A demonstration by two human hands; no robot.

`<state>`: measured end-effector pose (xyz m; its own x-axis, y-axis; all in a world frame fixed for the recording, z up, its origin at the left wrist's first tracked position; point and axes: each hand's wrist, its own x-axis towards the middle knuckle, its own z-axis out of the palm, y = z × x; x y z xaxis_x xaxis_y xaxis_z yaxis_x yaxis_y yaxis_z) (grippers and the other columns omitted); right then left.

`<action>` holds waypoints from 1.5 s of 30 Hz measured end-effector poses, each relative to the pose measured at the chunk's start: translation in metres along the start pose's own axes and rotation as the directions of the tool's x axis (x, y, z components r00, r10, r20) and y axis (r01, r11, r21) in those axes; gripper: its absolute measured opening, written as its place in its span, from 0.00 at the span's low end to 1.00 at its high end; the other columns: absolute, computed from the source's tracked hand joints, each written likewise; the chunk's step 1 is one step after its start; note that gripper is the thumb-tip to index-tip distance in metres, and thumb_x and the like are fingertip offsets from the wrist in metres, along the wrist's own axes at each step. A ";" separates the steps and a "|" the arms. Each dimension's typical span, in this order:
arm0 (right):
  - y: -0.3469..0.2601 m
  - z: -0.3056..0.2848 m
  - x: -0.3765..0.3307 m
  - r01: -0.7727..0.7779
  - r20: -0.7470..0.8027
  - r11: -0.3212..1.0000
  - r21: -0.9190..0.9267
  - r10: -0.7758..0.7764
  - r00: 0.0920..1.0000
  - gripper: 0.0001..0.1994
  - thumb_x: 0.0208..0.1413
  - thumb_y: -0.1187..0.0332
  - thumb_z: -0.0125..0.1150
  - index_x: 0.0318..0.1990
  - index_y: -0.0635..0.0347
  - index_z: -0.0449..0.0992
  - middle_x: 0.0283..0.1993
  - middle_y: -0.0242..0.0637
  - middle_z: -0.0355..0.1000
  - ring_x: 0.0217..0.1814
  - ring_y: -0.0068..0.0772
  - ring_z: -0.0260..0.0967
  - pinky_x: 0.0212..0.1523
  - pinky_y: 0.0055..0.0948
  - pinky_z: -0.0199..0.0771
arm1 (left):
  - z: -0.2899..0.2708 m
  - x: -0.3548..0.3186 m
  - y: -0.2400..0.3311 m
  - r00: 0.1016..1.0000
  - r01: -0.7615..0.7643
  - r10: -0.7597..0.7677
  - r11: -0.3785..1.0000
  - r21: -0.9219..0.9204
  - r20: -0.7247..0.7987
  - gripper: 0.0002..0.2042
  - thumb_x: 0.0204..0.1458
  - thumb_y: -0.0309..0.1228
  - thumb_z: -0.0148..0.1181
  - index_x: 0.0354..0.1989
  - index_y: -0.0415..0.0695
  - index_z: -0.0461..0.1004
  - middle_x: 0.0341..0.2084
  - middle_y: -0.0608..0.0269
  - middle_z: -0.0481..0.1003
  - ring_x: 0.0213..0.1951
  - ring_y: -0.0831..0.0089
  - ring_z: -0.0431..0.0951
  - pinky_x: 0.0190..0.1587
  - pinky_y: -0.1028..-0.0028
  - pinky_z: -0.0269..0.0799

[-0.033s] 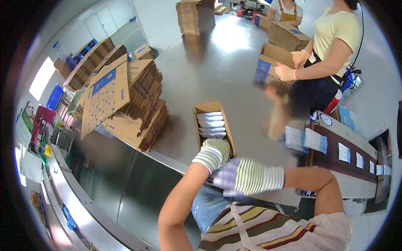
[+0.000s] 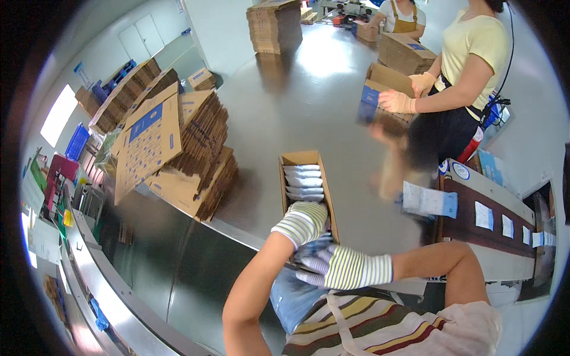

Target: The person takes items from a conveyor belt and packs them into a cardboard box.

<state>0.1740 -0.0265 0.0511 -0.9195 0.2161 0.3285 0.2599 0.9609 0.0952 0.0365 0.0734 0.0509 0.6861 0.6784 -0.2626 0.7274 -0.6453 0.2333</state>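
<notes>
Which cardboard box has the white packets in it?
The narrow open box right in front of the striped gloves, with the left hand at its near end. The co-worker's box shows no packets.

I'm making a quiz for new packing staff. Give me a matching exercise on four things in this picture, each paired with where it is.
Things:
1. narrow open carton
2. left hand
3. right hand
4. slanted stack of flat cartons

Places:
A. left of the narrow open carton on the grey table
B. at the carton's near end
C. holds white packs in a row
D. just below the other glove, close to the striped apron

Pairs: 1-C, 2-B, 3-D, 4-A
</notes>
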 end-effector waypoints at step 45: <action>0.141 -0.035 -0.064 0.176 -0.201 0.136 0.975 0.877 0.437 0.30 0.56 0.43 0.50 0.49 0.65 0.72 0.49 0.42 0.73 0.52 0.37 0.69 0.55 0.34 0.66 | -0.007 -0.170 0.025 0.208 -0.382 -0.554 0.713 -0.588 -0.806 0.21 0.63 0.36 0.43 0.60 0.38 0.57 0.55 0.58 0.64 0.55 0.71 0.63 0.59 0.67 0.58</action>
<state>0.2799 0.0886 0.0765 -0.1152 0.9021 0.4158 -0.4139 0.3369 -0.8457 -0.0619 -0.0557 0.1084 -0.2512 0.7814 0.5713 0.2629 -0.5129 0.8172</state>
